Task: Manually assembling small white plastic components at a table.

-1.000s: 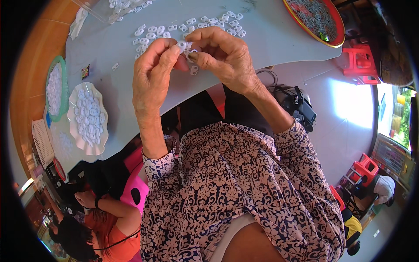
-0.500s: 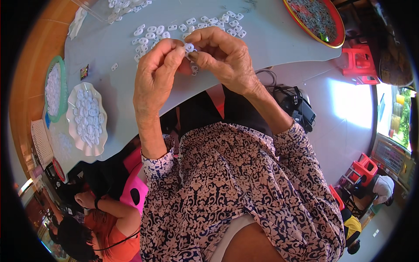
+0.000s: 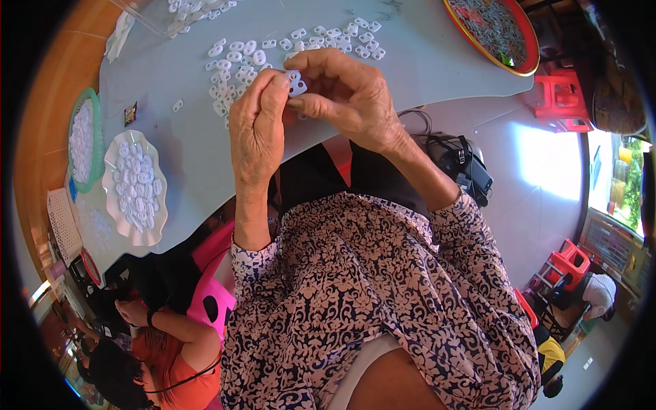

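Above the near edge of the table, a small white plastic piece (image 3: 296, 85) with dark round holes is held up between my two hands. My left hand (image 3: 258, 126) pinches its left side with thumb and forefinger. On its right side, my right hand (image 3: 352, 99) has forefinger and thumb closed at the top and bottom edges, the other fingers curled behind. Just past my hands, many loose white pieces (image 3: 236, 57) of similar kind lie spread on the grey table (image 3: 184, 150). My hands cover some of them.
To the left are a white scalloped dish (image 3: 147, 237) of white pieces and a green basket (image 3: 98, 130). A round red tray (image 3: 531, 65) of grey bits stands far right. A person in orange (image 3: 195, 369) sits lower left by a pink chair (image 3: 213, 307). Red stools (image 3: 560, 99) stand right.
My left hand has shifted right and slightly down, its fingers now more upright. The white piece has turned, showing more of its holed face. More loose pieces show left of my hand.
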Demonstrator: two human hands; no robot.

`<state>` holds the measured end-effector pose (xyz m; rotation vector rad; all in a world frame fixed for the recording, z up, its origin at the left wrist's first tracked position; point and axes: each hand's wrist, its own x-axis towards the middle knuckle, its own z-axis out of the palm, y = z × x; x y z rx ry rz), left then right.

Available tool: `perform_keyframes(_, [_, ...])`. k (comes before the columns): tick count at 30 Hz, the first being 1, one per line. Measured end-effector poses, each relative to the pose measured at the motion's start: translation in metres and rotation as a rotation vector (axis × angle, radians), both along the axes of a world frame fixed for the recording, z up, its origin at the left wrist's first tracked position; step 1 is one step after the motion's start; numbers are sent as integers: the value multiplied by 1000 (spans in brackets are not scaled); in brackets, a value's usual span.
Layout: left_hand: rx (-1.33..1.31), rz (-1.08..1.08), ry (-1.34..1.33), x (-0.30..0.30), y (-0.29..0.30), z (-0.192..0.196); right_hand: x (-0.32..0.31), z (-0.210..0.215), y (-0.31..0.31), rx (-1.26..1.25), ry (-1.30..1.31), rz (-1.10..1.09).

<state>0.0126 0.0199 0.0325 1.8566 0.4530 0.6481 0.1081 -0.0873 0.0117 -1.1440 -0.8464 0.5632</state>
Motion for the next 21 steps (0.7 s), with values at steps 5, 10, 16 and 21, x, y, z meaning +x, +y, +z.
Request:
perform_keyframes(5, [-61,-15,156,-4,4,6,1,1,-1,-114,-243,-90])
perform_keyframes(10, [-118,-12,154,-4,2,7,1,7,-3,-127,-335,-102])
perform_keyframes(16, [-134,-102,163,-5,4,8,1,8,-3,-110,-471,-143])
perform_keyframes(21, [-174,-98,128,-4,2,7,3,0,-1,-50,-516,-169])
